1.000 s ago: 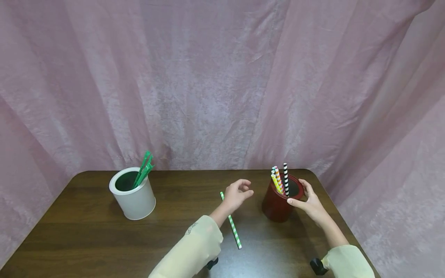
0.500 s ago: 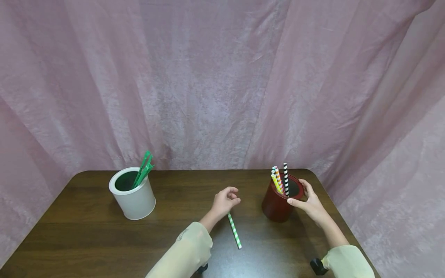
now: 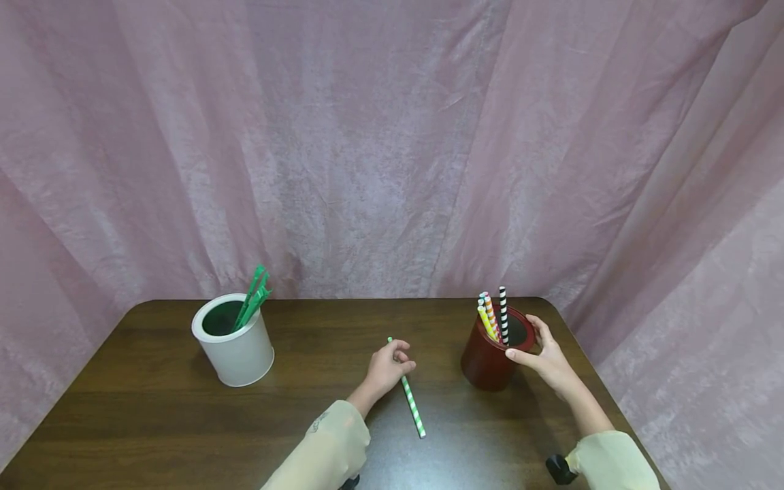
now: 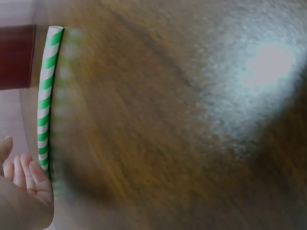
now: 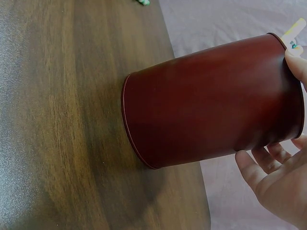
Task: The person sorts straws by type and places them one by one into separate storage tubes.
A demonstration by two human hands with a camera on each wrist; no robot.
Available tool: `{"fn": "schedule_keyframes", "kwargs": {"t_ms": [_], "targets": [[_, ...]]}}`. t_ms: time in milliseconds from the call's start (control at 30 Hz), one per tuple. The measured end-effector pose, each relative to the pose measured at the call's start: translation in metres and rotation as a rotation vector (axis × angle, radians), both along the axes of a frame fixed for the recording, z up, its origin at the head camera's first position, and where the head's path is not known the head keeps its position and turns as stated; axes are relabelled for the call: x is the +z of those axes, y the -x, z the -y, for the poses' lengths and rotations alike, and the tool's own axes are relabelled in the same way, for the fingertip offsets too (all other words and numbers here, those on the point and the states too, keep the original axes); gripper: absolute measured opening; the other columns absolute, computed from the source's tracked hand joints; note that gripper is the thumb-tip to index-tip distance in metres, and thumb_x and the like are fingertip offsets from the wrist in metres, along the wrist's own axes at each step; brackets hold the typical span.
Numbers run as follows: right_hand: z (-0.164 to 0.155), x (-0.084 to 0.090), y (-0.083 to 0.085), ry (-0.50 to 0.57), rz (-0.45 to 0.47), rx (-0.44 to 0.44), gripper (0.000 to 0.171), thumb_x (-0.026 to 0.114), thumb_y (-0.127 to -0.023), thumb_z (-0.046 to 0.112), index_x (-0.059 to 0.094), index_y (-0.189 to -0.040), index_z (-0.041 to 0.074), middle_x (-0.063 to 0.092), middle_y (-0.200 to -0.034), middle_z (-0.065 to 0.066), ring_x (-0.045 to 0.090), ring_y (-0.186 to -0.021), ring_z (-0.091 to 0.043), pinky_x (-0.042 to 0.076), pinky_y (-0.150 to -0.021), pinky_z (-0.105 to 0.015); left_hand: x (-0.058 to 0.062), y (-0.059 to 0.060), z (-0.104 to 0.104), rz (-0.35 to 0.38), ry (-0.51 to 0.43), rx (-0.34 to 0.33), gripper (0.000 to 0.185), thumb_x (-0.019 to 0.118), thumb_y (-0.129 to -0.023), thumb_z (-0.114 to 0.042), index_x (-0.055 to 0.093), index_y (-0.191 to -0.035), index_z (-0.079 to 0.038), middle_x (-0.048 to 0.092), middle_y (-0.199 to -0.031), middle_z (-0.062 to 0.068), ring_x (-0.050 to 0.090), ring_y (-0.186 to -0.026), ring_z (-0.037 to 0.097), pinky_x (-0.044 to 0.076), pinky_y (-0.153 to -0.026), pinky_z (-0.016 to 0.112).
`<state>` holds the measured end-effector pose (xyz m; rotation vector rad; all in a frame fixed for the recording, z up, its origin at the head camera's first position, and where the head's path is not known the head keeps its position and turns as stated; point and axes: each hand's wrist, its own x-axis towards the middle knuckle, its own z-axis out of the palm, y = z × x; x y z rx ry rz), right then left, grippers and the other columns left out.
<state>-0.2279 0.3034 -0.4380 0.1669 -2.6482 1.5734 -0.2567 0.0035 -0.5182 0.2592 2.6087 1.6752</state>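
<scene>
The brown tabletop (image 3: 153, 422) was seen under everything. The red cup (image 3: 488, 361) was gripped at its rim by the right hand (image 3: 547, 357). The green striped straw (image 3: 407, 390) lay flat nearby, and was perhaps just touched by the left hand's (image 3: 384, 367) curled fingers (image 3: 401, 355).

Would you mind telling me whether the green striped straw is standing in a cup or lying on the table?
Lying flat on the table: the green striped straw rests between both cups, with the left hand on its far end.
</scene>
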Motion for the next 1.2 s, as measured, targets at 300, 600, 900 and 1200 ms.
{"fn": "schedule_keyframes", "kwargs": {"t_ms": [300, 600, 900, 1200], "targets": [[-0.0003, -0.0005, 0.0004, 0.013, 0.0, 0.002, 0.078, 0.067, -0.075, 0.012, 0.018, -0.135, 0.004, 0.03, -0.134, -0.019, 0.031, -0.115, -0.025, 0.033, -0.091, -0.047, -0.0057, -0.0027, 0.0008, -0.044, 0.165, 0.123, 0.036, 0.072, -0.07, -0.022, 0.058, -0.101, -0.008, 0.058, -0.072, -0.004, 0.05, -0.066, 0.011, 0.039, -0.059, 0.026], [0.0, -0.0011, 0.0005, -0.006, 0.003, -0.01, 0.077, 0.067, -0.075, 0.013, 0.018, -0.135, 0.005, 0.036, -0.13, -0.018, 0.036, -0.105, -0.008, 0.034, -0.087, -0.039, -0.0085, -0.005, -0.0026, -0.073, 0.287, 0.239, 0.036, 0.074, -0.066, -0.025, 0.058, -0.095, -0.01, 0.061, -0.074, -0.001, 0.056, -0.066, 0.017, 0.041, -0.053, 0.03], [0.0005, -0.0001, -0.0004, -0.025, 0.005, -0.015, 0.078, 0.067, -0.076, 0.014, 0.018, -0.136, 0.005, 0.036, -0.13, -0.019, 0.036, -0.107, -0.015, 0.037, -0.084, -0.038, -0.0077, -0.0066, -0.0032, -0.076, 0.337, 0.265, 0.039, 0.078, -0.062, -0.02, 0.058, -0.094, -0.009, 0.059, -0.075, -0.001, 0.056, -0.067, 0.019, 0.043, -0.056, 0.033], [0.0003, -0.0003, -0.0008, -0.004, 0.006, -0.004, 0.078, 0.066, -0.076, 0.013, 0.017, -0.136, 0.003, 0.033, -0.132, -0.02, 0.033, -0.112, -0.023, 0.033, -0.09, -0.047, -0.0061, -0.0083, -0.0021, -0.057, 0.382, 0.278, 0.037, 0.075, -0.06, -0.016, 0.058, -0.091, -0.01, 0.059, -0.074, -0.001, 0.057, -0.065, 0.021, 0.043, -0.053, 0.032]]}}
